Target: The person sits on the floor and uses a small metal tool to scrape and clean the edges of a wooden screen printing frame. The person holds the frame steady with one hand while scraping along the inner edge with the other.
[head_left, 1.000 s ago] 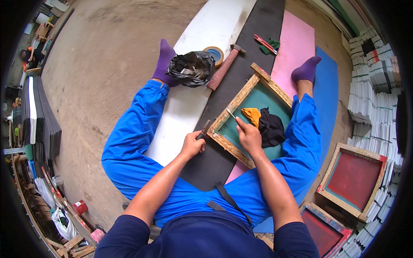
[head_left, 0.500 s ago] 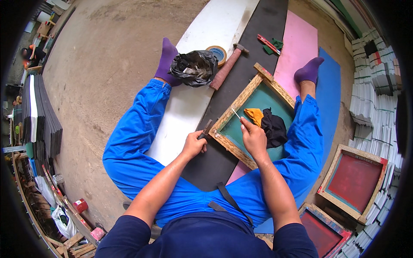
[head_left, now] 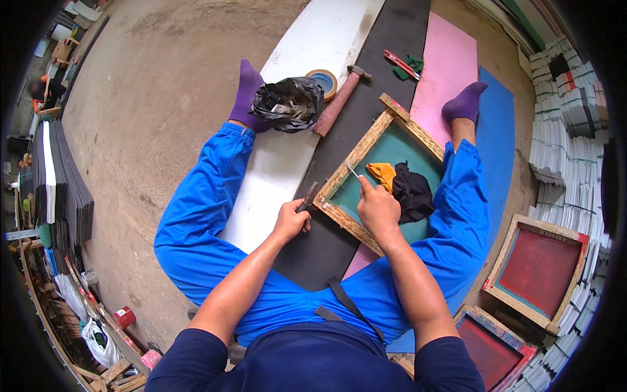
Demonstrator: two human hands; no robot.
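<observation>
On the black board and pink board, my wooden frame lies slantwise by both hands.
My left hand is closed around a dark tool, its head just beside the frame's left corner; my right hand is clamped on a slim tool pointing over the green mesh, where the yellow cloth and black cloth lie beside that hand.

Bare left hand's curled into a fist-like grip. Bare right hand's got one finger pointing forward, both bare forearms angling inward.
</observation>
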